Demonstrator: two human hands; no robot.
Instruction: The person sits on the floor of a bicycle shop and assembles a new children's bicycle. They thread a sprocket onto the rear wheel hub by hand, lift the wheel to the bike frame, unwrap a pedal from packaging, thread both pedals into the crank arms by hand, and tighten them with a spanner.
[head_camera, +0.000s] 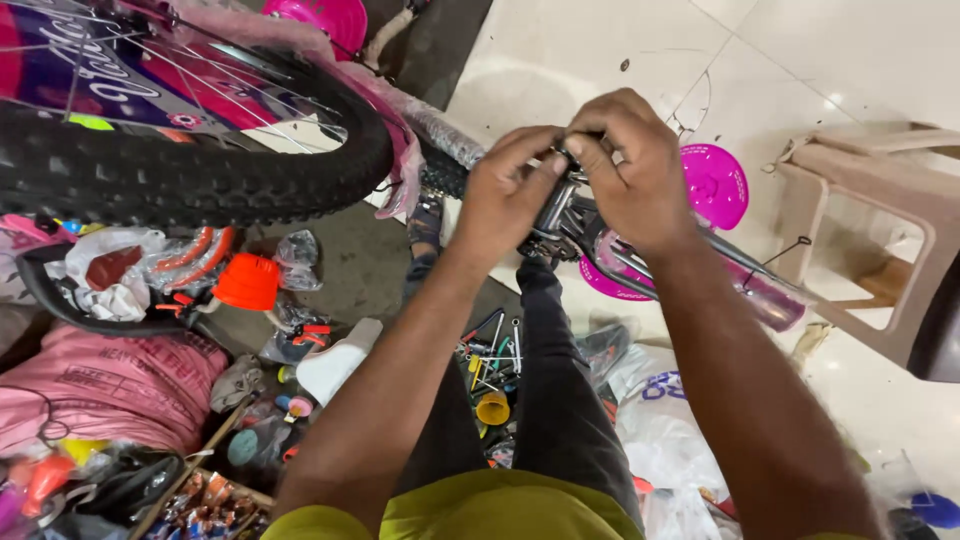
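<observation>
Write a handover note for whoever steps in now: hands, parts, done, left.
Left hand and right hand: both closed on the metal fitting at the end of the pink bicycle frame, fingertips pinching its top.
Parts: front wheel upper left; pink disc on the floor beyond the hands; loose hex keys by the feet; plastic stool to the right.
Done: frame partly assembled, wrap not yet off.
Left: fitting apparently not finished; I cannot tell how tight it is.

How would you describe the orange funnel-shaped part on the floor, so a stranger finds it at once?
Start at the big black tyre at upper left. Directly below it, among clear plastic bags, lies the orange cone-shaped part. It is the only solid, bright orange piece there; a white piece lies lower right.
</observation>
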